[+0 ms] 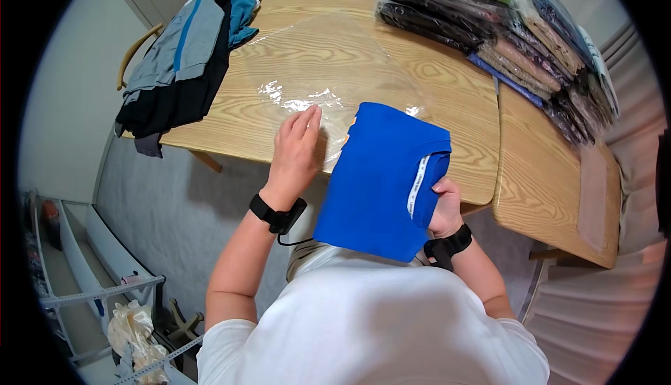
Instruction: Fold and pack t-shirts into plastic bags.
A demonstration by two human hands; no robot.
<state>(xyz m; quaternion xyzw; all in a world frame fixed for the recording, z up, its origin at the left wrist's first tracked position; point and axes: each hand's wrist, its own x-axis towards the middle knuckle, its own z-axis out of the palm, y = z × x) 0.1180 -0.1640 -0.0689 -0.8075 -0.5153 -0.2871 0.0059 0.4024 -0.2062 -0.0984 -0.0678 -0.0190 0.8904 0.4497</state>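
A folded blue T-shirt (381, 175) is held in front of me, just off the table's near edge, its collar with white neck tape toward the right. My right hand (446, 209) grips it at the collar side, thumb on top and the other fingers underneath, partly hidden. My left hand (299, 140) is held over the table edge beside the shirt's left side, fingers stretched out and holding nothing. Flat on the table under and beyond that hand lies a clear plastic bag (328, 56), shiny with reflections.
The wooden table (447, 144) stands before me. Dark and grey clothes (182, 49) hang over its left end. Bagged folded garments (489, 28) are stacked at the far right, partly on a second table (538, 182). A metal shelf (98, 287) stands at lower left.
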